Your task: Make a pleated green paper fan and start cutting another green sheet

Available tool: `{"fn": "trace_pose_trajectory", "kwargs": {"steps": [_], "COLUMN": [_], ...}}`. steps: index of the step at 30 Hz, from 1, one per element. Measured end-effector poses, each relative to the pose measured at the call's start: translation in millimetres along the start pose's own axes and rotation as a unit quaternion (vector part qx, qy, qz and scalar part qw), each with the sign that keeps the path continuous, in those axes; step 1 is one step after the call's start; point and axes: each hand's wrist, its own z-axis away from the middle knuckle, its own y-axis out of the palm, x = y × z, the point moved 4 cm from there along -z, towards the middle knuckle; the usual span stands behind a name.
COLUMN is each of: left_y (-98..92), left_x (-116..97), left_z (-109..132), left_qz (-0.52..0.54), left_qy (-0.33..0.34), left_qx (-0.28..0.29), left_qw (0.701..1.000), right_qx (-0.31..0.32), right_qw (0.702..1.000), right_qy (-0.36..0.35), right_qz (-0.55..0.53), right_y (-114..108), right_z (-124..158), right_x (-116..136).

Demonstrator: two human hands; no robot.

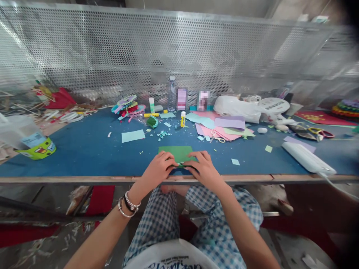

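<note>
A sheet of green paper (pixel 176 151) lies flat near the front edge of the blue tabletop. My left hand (pixel 159 166) has its fingers closed on the paper's near edge at the left. On the right, my right hand (pixel 206 169) pinches the same edge, which looks turned up or folded between the fingertips. Beyond the paper are small light-blue scraps (pixel 163 133) and an upright yellow glue stick (pixel 183 119). White-handled scissors (pixel 218 138) lie to the right, partly over coloured sheets.
Coloured paper sheets (pixel 230 122) and a white plastic bag (pixel 237 108) sit at the back right. A white power bank-like block (pixel 308 157) with a cable lies at the right. At the left is a plastic cup (pixel 21 130). A perforated metal screen (pixel 140 45) stands behind.
</note>
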Motion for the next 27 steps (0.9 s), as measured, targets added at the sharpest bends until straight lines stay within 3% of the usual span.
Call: {"fn": "trace_pose_trajectory", "kwargs": {"steps": [3, 7, 10, 16, 21, 27], "left_y": [-2.2, -7.5, -6.8, -1.1, 1.4, -0.6], "left_x": [8.3, 6.7, 8.3, 20.9, 23.1, 18.8], "left_z": [2.4, 2.1, 0.2, -5.2, -3.3, 0.4], "left_qz": [0.056, 0.086, 0.098, 0.119, 0.065, 0.031], "left_qy": [-0.040, -0.033, -0.042, -0.135, -0.130, -0.086], "left_qx": [0.032, 0.059, 0.071, 0.033, 0.013, 0.032], "left_qw": [0.997, 0.994, 0.992, 0.983, 0.989, 0.995], "right_qx": [0.019, 0.006, 0.000, 0.019, 0.018, 0.016], "right_qw": [1.000, 0.997, 0.988, 0.958, 0.954, 0.962], "right_qy": [-0.003, 0.031, 0.097, 0.222, 0.241, 0.217], "right_qz": [-0.025, -0.070, -0.121, -0.179, -0.177, -0.167], "right_y": [6.3, 6.4, 7.9, 14.0, 15.2, 16.1], "right_z": [1.6, 3.8, 0.1, -11.4, -12.6, -10.0], "right_x": [-3.5, -6.6, -14.0, -28.2, -29.5, -30.4]}}
